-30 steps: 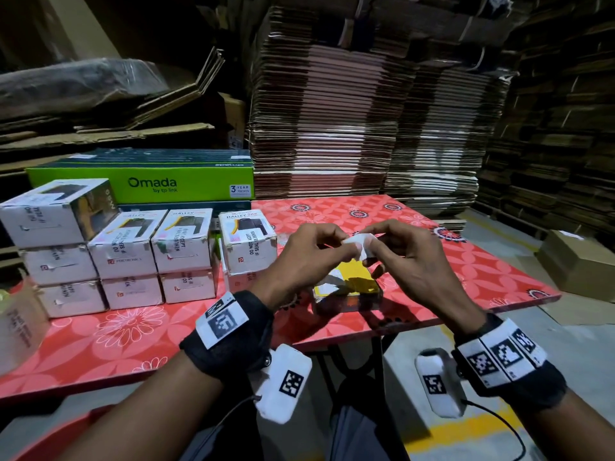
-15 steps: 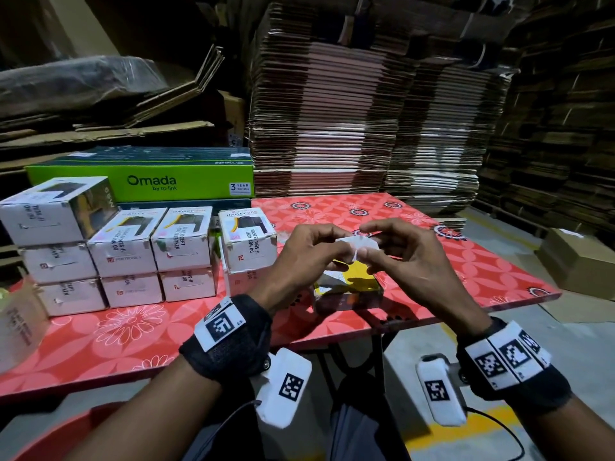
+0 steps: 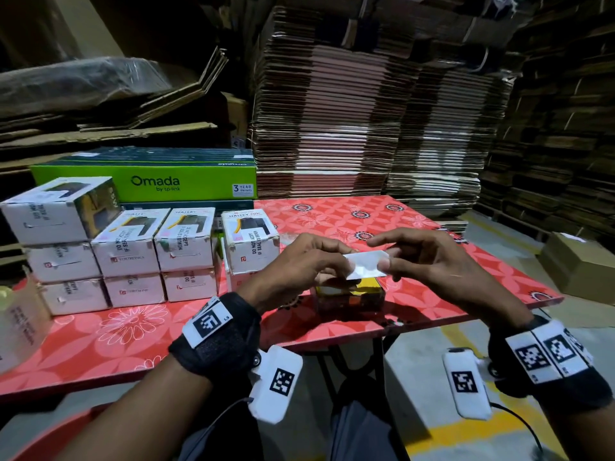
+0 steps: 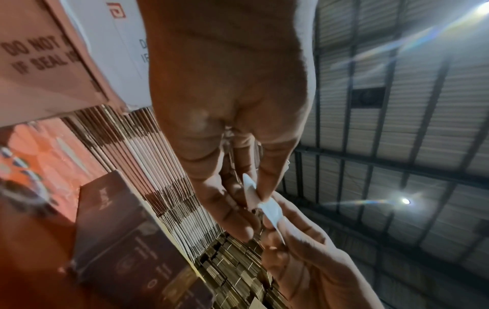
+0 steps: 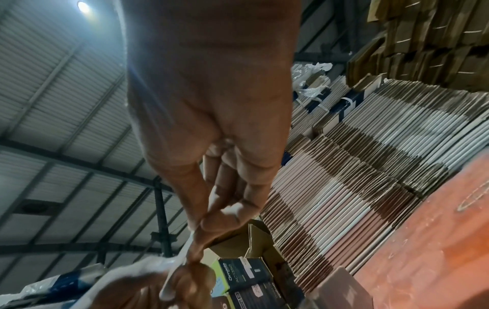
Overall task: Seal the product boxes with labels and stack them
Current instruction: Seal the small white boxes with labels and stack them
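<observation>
stacked boxes [image 3: 133,254]: far left of the tabletop [image 3: 332,221], white product boxes in rows two and three high, "DO NOT ACCEPT IF SEAL IS BROKEN" strips on them; these look sealed already.
green carton [image 3: 143,184]: behind the stack, well clear of the work.
left hand [image 3: 299,271]: raised over the tabletop, thumb and fingertips pinching the left end of the label [image 3: 366,264]; other fingers curled under.
label: small white strip held level between both hands, in the air, touching no box. Left wrist view shows it bowed between the two pinches.
open box [image 3: 349,294]: yellow-and-dark box on the tabletop right below the hands, near the front edge; not sealed yet.
right hand [image 3: 432,264]: thumb and forefinger pinching the label's right end, remaining fingers fanned loose.
step: likely readying the label to press down over the box flap.
risk 1: bowed strip could fold and stick to itself or to the fingers if either pinch shifts.
risk 2: coming down skewed would miss the flap seam, leaving a weak seal.
risk 3: box sits near the front edge; hard press could nudge it off.
</observation>
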